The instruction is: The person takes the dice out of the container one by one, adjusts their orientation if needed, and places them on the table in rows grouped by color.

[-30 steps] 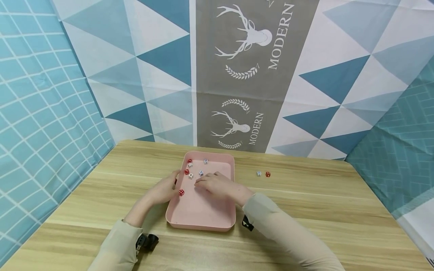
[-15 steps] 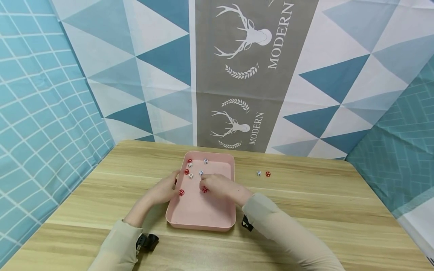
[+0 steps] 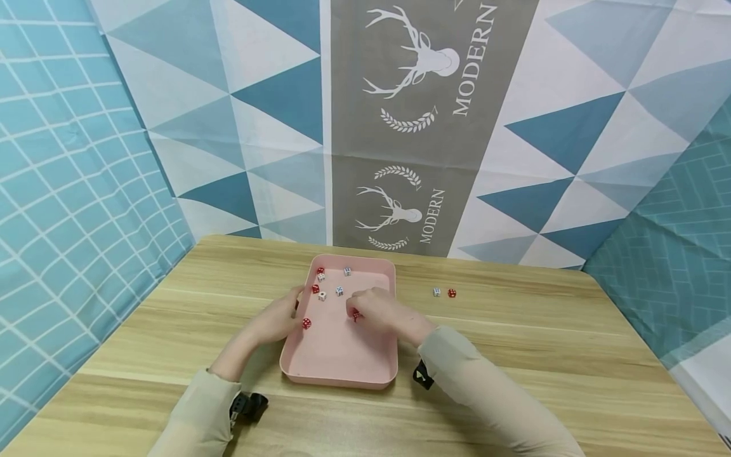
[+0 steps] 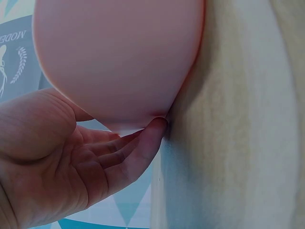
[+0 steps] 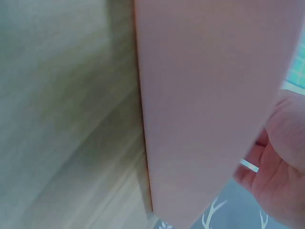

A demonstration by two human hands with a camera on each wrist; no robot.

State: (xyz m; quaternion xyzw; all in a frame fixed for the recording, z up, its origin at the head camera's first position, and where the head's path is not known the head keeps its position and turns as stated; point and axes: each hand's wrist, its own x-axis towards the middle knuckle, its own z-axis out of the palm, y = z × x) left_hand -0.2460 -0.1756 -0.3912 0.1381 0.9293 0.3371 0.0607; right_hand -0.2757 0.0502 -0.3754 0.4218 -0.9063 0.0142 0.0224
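Note:
My left hand (image 3: 280,318) grips the left wall of a pink plastic tray (image 3: 325,383), its thumb at the rim and its fingers against the outside. In the left wrist view, the fingers of that hand (image 4: 90,162) curl along the tray's outer wall. Over the tray's right half, my right hand (image 3: 374,308) pinches a red die (image 3: 356,315), partly hidden by the fingers. In the right wrist view the tray wall covers the fingertips of the right hand (image 5: 281,162). Near my left thumb lies another red die (image 3: 306,324).
Several red and white dice, among them a white die (image 3: 339,291), lie in the tray's far left part. On the wooden table (image 3: 514,343), a white die (image 3: 436,292) and a red die (image 3: 452,293) sit right of the tray. A patterned cloth backdrop (image 3: 274,158) stands behind.
My right hand has moved right inside the tray, and the red die at its fingertips has moved with it. The left hand keeps its grip on the tray.

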